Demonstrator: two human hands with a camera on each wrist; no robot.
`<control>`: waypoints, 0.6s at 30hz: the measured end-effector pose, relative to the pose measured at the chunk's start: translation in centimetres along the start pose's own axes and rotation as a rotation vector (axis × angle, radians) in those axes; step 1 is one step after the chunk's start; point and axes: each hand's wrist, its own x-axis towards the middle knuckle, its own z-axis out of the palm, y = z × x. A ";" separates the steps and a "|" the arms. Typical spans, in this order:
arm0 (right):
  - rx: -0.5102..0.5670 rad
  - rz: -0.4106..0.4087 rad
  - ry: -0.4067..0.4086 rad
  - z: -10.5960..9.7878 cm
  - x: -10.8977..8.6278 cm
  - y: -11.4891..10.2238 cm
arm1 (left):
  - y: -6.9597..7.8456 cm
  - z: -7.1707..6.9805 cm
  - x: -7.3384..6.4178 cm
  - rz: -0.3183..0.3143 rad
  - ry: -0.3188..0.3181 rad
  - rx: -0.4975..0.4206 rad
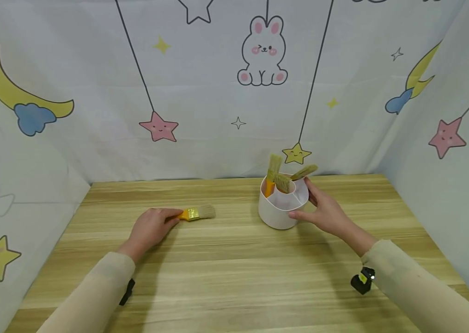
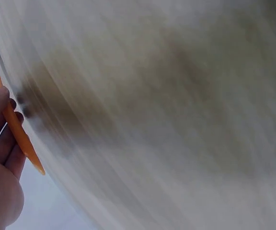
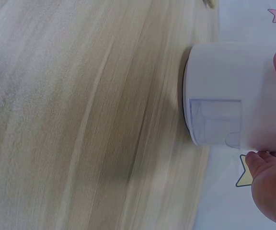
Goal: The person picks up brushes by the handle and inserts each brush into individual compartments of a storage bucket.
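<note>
My left hand [image 1: 150, 227] pinches the orange handle of a flat paintbrush [image 1: 206, 212], low over the left part of the table. Its pale bristles point right, past a gold ferrule. In the left wrist view the handle [image 2: 17, 128] lies across the fingers, under the thumb. On the right, my right hand [image 1: 329, 213] grips a round white divided brush holder [image 1: 277, 216], thumb on the near side and fingers at the far rim. Several paintbrushes [image 1: 275, 165] stand in it, bristles up. A small clear drawer [image 3: 215, 122] shows low on its wall in the right wrist view.
The wood-grain table [image 1: 226, 273] ends at a white curtain [image 1: 205, 152] printed with stars, moons and a rabbit. More of that cloth [image 1: 467, 199] closes off both sides. The holder stands near the table's back edge.
</note>
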 end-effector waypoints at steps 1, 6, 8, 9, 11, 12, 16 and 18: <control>-0.001 0.001 0.000 0.0 0.0 0.0 | 0.1 0.0 0.0 0.000 0.000 0.003; -0.009 0.000 0.005 0.0 -0.1 0.0 | 0.6 -0.3 0.3 0.015 0.027 -0.003; -0.014 -0.003 0.009 0.0 -0.1 0.0 | 1.0 -0.4 0.5 0.028 0.049 -0.014; -0.018 -0.005 0.012 0.0 -0.1 0.0 | 1.2 -0.5 0.6 0.032 0.060 -0.019; -0.026 -0.006 0.017 0.1 -0.1 0.1 | 1.6 -0.6 0.7 0.038 0.080 -0.035; -0.029 -0.008 0.020 0.1 -0.1 0.1 | 1.9 -0.7 0.8 0.035 0.086 -0.044; -0.038 -0.013 0.037 0.4 -0.3 0.2 | 2.9 -0.8 1.1 0.003 0.101 -0.097; -0.043 -0.015 0.051 0.5 -0.4 0.3 | 3.3 -0.8 1.3 -0.018 0.107 -0.130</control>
